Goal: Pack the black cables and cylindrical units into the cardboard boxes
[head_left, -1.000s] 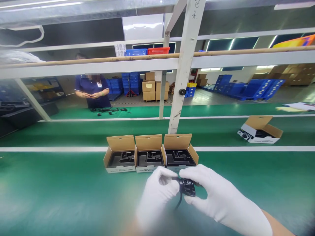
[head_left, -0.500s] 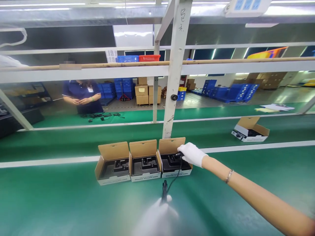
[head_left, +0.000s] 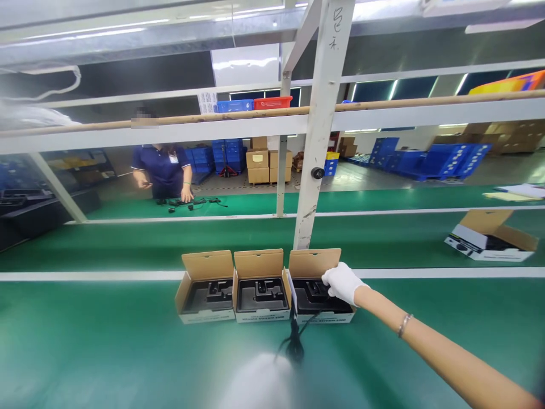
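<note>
My right hand, in a white glove, is closed inside the right-hand open carton, at the right side of its black tray. A black cable runs from its fingers over the carton's front edge; the end in the hand is hidden. The cable's blurred bundle is just in front of the carton. Close to the bundle, my gloved left hand is smeared by motion, its fingers unreadable. Beside the right carton stand a middle carton and a left carton, both open, each with a small black part in its tray.
The cartons stand on a green work surface, before a white strip. Behind them rises a white post. Another open carton sits at the far right. Across the bench, a person reaches toward black cables.
The view has shifted, so the scene sits differently. My right hand has gone lower into the right carton, covering the cable's end. The cable bundle now appears loose and blurred beyond my left hand.
</note>
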Demonstrator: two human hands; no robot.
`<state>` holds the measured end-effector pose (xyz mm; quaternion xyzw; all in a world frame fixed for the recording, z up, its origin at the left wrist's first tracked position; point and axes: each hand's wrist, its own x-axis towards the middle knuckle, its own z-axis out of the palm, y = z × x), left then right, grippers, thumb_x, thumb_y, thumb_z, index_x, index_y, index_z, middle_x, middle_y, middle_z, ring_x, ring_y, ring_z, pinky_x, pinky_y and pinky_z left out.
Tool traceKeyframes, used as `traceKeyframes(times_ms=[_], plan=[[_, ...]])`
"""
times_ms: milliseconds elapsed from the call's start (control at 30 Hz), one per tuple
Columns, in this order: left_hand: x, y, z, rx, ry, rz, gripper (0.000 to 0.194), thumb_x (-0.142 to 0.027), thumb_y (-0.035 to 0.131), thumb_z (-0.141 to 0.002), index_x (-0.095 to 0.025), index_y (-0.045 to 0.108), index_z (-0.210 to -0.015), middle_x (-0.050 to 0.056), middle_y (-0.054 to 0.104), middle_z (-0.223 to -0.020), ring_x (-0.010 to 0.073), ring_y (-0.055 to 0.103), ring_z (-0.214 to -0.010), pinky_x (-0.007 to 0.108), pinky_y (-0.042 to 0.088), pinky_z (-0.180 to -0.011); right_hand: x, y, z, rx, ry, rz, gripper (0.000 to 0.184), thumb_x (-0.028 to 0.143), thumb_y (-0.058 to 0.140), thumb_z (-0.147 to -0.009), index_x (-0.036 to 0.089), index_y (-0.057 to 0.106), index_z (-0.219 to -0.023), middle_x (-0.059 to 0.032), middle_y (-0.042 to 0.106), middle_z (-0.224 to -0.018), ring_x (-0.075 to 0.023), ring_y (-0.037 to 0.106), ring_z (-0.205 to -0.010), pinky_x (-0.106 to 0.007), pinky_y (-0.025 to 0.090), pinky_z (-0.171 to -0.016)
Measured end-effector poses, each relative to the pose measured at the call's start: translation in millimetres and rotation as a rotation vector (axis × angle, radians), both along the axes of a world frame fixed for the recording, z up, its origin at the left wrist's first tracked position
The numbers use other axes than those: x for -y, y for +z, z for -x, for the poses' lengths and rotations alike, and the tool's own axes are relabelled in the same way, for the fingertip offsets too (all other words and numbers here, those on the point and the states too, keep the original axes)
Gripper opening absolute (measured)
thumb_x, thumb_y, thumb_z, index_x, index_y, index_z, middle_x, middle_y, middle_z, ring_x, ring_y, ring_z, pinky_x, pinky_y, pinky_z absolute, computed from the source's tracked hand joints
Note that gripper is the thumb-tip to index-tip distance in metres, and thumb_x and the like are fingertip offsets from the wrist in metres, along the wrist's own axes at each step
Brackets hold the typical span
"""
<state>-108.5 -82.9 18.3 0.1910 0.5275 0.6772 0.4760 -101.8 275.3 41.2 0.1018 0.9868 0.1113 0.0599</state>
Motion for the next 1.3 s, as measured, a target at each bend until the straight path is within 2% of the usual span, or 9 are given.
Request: traceKeyframes(times_ms=[233, 433, 533, 633, 733, 833, 933, 1133, 1300], plan=[[-0.3, 29.5, -0.1, -0.070, 0.002, -0.109, 0.055, -0.060, 0.058, -0.082, -0.016, 0.063, -0.115, 0.005, 0.068, -0.072, 0.0039, 0.025, -0.038, 0.022, 0.019, -0.039, 14.7, 7.9, -23.6, -0.064, 0.020, 0.030, 0.015, 0.022, 0.065, -0.072, 0.017, 0.076, -0.081, -0.0133, 0.072, -0.085, -0.0331, 0.063, -0.097, -0.040, 0.040, -0.085], [-22.6, 73.6, -4.0, -0.225, -0.044, -0.117, 0.048, -0.051, 0.050, -0.088, -0.012, 0.059, -0.116, 0.008, 0.070, -0.084, 0.0048, 0.030, -0.043, 0.024, 0.025, -0.046, 82.8, 61.3, -70.5, -0.358, 0.222, 0.284, 0.062, 0.037, 0.071, -0.070, 0.016, 0.061, -0.127, -0.0157, 0.066, -0.118, -0.0320, 0.061, -0.101, -0.044, 0.048, -0.087], [-40.1, 89.8, -3.1, -0.324, -0.185, -0.106, 0.044, -0.047, 0.050, -0.089, -0.013, 0.057, -0.116, 0.006, 0.070, -0.080, 0.0055, 0.031, -0.043, 0.024, 0.023, -0.046, 119.0, 80.9, -85.4, -0.379, 0.320, 0.506, 0.054, 0.038, 0.068, -0.074, 0.021, 0.062, -0.125, -0.0103, 0.068, -0.110, -0.0256, 0.063, -0.095, -0.036, 0.052, -0.082], [-56.5, 99.0, 4.4, -0.562, -0.252, -0.030, 0.030, -0.042, 0.048, -0.089, -0.018, 0.064, -0.099, 0.002, 0.071, -0.082, 0.0092, 0.045, -0.056, 0.024, 0.033, -0.054, 129.1, 89.7, -91.1, -0.374, 0.234, 0.625, 0.030, 0.038, 0.052, -0.088, 0.026, 0.068, -0.110, -0.0047, 0.071, -0.095, -0.0202, 0.065, -0.083, -0.032, 0.053, -0.074], [-76.0, 101.9, 19.5, -0.885, -0.041, 0.109, 0.022, -0.037, 0.052, -0.086, -0.022, 0.064, -0.076, -0.003, 0.067, -0.082, 0.0139, 0.053, -0.078, 0.026, 0.039, -0.071, 119.9, 93.6, -95.1, -0.410, 0.085, 0.696, 0.027, 0.034, 0.045, -0.090, 0.027, 0.067, -0.104, -0.0026, 0.072, -0.101, -0.0196, 0.066, -0.089, -0.032, 0.052, -0.078], [-101.6, 98.3, 36.6, -1.014, 0.140, 0.154, 0.022, -0.040, 0.050, -0.087, -0.022, 0.057, -0.074, -0.001, 0.058, -0.084, 0.0179, 0.050, -0.088, 0.033, 0.036, -0.086, 109.5, 94.8, -98.9, -0.412, -0.034, 0.821, 0.023, 0.032, 0.045, -0.087, 0.025, 0.063, -0.100, -0.0016, 0.072, -0.096, -0.0191, 0.066, -0.085, -0.031, 0.053, -0.075], [-126.5, 89.6, 46.9, -0.988, 0.032, 0.088, 0.030, -0.043, 0.039, -0.092, -0.022, 0.055, -0.080, 0.001, 0.057, -0.088, 0.0186, 0.050, -0.090, 0.035, 0.036, -0.092, 103.1, 91.8, -99.5, -0.461, -0.093, 0.914, 0.019, 0.032, 0.046, -0.086, 0.024, 0.059, -0.098, -0.0009, 0.071, -0.090, -0.0187, 0.066, -0.079, -0.030, 0.053, -0.070], [-149.8, 73.4, 44.9, -0.720, -0.445, 0.000, 0.055, -0.061, 0.024, -0.092, -0.016, 0.056, -0.092, 0.001, 0.056, -0.068, 0.0175, 0.059, -0.071, 0.036, 0.050, -0.081, 82.2, 78.2, -93.8, -0.665, -0.057, 0.775, 0.024, 0.026, 0.043, -0.087, 0.023, 0.061, -0.103, -0.0036, 0.070, -0.102, -0.0194, 0.065, -0.091, -0.035, 0.052, -0.084], [-157.8, 79.0, 54.8, -0.658, -0.552, 0.044, 0.056, -0.071, 0.028, -0.087, -0.019, 0.051, -0.091, -0.005, 0.046, -0.058, 0.0119, 0.047, -0.049, 0.035, 0.050, -0.065, 67.0, 81.5, -90.3, -0.621, 0.162, 0.413, 0.032, 0.025, 0.040, -0.091, 0.022, 0.063, -0.114, -0.0100, 0.064, -0.114, -0.0238, 0.061, -0.102, -0.040, 0.050, -0.087]])
